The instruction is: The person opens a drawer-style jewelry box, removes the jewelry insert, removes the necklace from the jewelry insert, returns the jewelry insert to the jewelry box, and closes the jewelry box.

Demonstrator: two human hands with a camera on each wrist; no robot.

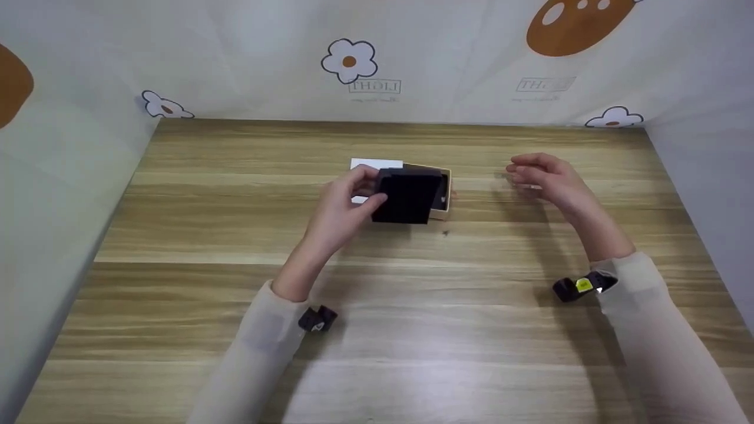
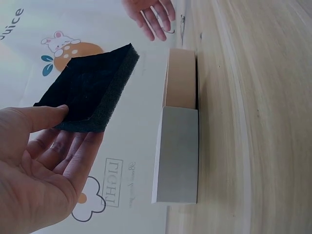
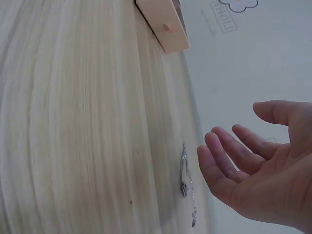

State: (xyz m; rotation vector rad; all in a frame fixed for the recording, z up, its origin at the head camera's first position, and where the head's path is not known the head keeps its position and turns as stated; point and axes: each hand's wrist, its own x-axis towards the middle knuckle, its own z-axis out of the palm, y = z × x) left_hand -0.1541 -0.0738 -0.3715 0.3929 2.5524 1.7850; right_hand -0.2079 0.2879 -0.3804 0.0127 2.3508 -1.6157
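Observation:
My left hand (image 1: 341, 206) pinches a square black foam pad (image 1: 405, 197) by its left edge, thumb on the face and fingers beneath. In the left wrist view, the foam pad (image 2: 90, 87) is held up off the table. Below it lies a small box with a peach drawer (image 1: 439, 215) pulled partly out of a white sleeve (image 1: 377, 163). The foam hides part of both. My right hand (image 1: 551, 179) hovers to the right of the box, fingers loosely bent, holding nothing. A thin silver chain (image 3: 184, 170) rests on the table near that hand in the right wrist view.
The wood-grain table (image 1: 389, 330) reaches back to a pale printed curtain (image 1: 265, 65) with flowers and orange shapes. A small dark speck (image 1: 445, 233) lies in front of the box. A peach tab (image 3: 167, 28) sticks out of the drawer's end.

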